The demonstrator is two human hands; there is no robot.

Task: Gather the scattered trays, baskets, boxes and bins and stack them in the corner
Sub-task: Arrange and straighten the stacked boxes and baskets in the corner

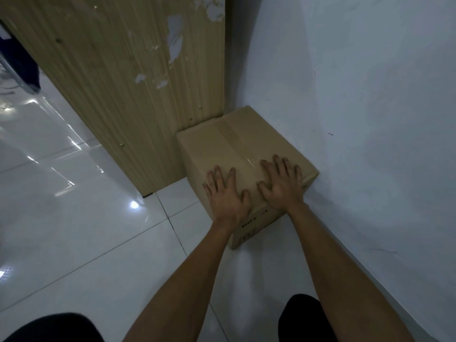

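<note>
While cardboard box point(229, 141) sits cornered, left hand point(228, 196), right hand point(283, 183) press flat, fingers spread, atop.

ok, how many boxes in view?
1: cardboard box on the floor in the corner, between wooden panel and wall, left hand and right hand flat on top. Others may be off-frame.
</note>
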